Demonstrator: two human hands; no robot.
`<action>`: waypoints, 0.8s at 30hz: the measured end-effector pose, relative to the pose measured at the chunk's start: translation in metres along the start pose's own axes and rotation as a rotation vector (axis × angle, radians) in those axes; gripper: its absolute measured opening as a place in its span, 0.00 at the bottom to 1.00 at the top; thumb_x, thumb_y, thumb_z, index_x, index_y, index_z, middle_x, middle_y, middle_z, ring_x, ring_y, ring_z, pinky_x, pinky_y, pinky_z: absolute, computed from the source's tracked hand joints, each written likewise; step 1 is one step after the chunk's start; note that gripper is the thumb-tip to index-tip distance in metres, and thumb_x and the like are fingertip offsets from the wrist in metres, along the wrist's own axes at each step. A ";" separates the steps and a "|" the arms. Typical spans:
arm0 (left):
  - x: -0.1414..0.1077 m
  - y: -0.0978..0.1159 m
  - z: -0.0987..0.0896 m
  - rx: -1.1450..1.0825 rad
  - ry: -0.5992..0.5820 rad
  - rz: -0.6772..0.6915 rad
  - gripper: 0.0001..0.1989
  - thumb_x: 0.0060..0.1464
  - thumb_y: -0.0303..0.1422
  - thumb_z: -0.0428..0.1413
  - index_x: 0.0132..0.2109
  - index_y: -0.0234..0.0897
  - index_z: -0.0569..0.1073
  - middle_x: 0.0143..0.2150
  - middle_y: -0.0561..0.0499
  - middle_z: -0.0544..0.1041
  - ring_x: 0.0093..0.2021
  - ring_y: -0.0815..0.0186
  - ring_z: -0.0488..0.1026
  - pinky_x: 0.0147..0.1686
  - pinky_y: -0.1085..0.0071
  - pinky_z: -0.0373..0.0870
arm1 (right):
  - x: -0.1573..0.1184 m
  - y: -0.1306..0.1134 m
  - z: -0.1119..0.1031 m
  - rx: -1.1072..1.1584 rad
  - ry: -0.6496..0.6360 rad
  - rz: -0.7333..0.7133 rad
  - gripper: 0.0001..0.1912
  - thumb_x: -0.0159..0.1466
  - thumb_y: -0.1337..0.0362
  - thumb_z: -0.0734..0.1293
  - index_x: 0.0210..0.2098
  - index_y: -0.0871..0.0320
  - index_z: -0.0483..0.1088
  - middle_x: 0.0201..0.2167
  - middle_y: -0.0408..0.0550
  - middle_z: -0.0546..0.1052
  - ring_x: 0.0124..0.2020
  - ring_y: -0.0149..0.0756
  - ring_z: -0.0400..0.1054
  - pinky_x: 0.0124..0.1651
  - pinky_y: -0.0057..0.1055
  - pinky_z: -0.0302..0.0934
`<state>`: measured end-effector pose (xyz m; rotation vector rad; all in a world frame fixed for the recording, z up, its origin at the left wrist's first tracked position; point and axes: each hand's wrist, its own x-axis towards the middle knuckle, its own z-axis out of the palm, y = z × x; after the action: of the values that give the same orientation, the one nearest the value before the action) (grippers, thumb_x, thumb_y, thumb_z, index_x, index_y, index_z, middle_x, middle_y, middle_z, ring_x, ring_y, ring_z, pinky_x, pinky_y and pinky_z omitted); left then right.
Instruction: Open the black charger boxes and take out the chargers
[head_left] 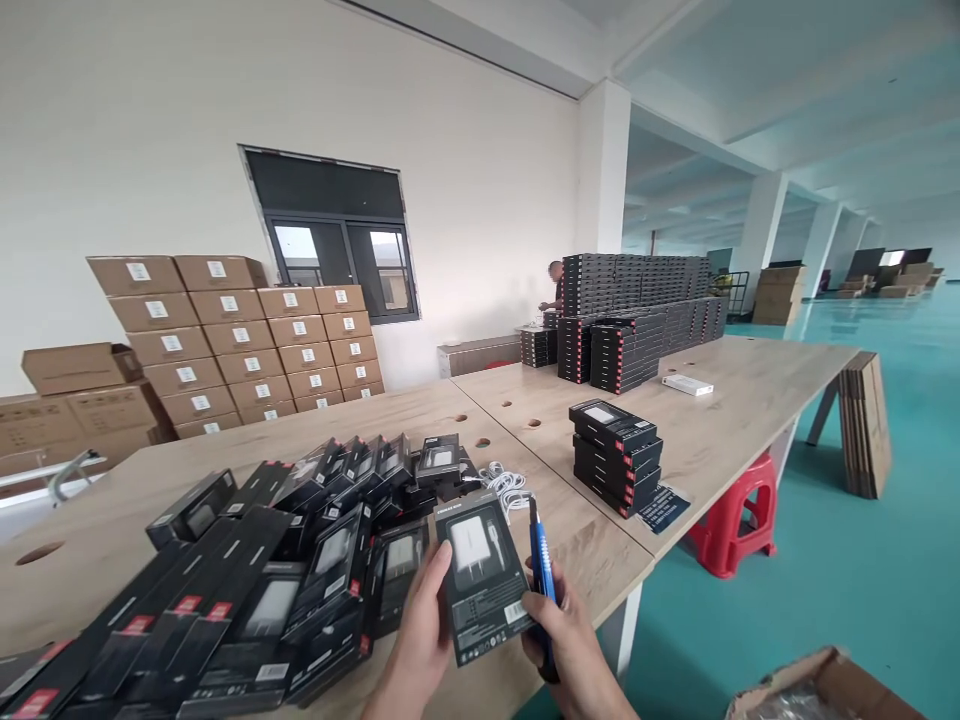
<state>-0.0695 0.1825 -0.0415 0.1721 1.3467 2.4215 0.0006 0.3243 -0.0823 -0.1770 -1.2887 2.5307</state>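
A black charger box (476,600) printed with a white plug and cable is held up in front of me, tilted. My left hand (421,615) grips its left side, thumb on the front. In my right hand (574,630) is a blue utility knife (541,555), its tip pointing up and away; that thumb also presses the box's lower right corner. To the left lies a loose heap of similar black boxes (240,560). Behind the held box rests a coiled white cable (504,484). A short stack of black boxes (615,455) stands on the right, beside a dark printed sheet (664,508).
Tall rows of black boxes (637,300) stand farther down the wooden table (517,410), near a white box (687,385). A person (556,285) is behind them. Brown cartons (240,335) line the wall. A red stool (739,515) and an open carton (832,685) are at right.
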 end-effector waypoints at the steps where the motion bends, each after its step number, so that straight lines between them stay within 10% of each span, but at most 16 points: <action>1: -0.001 -0.001 -0.001 -0.087 -0.066 -0.109 0.35 0.56 0.49 0.61 0.65 0.37 0.67 0.57 0.37 0.79 0.59 0.42 0.74 0.60 0.48 0.68 | 0.001 0.001 0.000 0.013 -0.019 0.020 0.28 0.52 0.49 0.76 0.46 0.55 0.67 0.29 0.36 0.67 0.17 0.21 0.50 0.17 0.21 0.48; 6: 0.017 -0.013 -0.014 -0.403 -0.309 -0.262 0.29 0.62 0.49 0.54 0.60 0.32 0.74 0.49 0.36 0.83 0.53 0.44 0.79 0.58 0.48 0.69 | 0.009 0.005 -0.009 -0.389 0.030 -0.176 0.23 0.60 0.45 0.71 0.46 0.56 0.70 0.32 0.44 0.75 0.22 0.30 0.64 0.24 0.25 0.61; 13: 0.032 -0.013 -0.037 -0.483 -0.267 -0.324 0.35 0.61 0.53 0.53 0.63 0.29 0.71 0.49 0.34 0.83 0.52 0.44 0.79 0.56 0.49 0.72 | -0.013 0.009 -0.050 -1.153 -0.149 -0.500 0.13 0.68 0.57 0.64 0.50 0.53 0.71 0.42 0.49 0.79 0.41 0.43 0.76 0.42 0.32 0.70; 24: 0.032 -0.024 -0.043 -0.514 -0.209 -0.351 0.36 0.58 0.50 0.57 0.64 0.28 0.70 0.49 0.34 0.82 0.52 0.43 0.79 0.55 0.50 0.71 | -0.021 0.027 -0.044 -1.287 -0.174 -0.666 0.14 0.69 0.62 0.62 0.53 0.50 0.70 0.42 0.50 0.76 0.41 0.42 0.75 0.42 0.33 0.71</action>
<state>-0.1047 0.1713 -0.0875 0.0448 0.5787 2.2807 0.0256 0.3370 -0.1306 0.1954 -2.3328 0.9323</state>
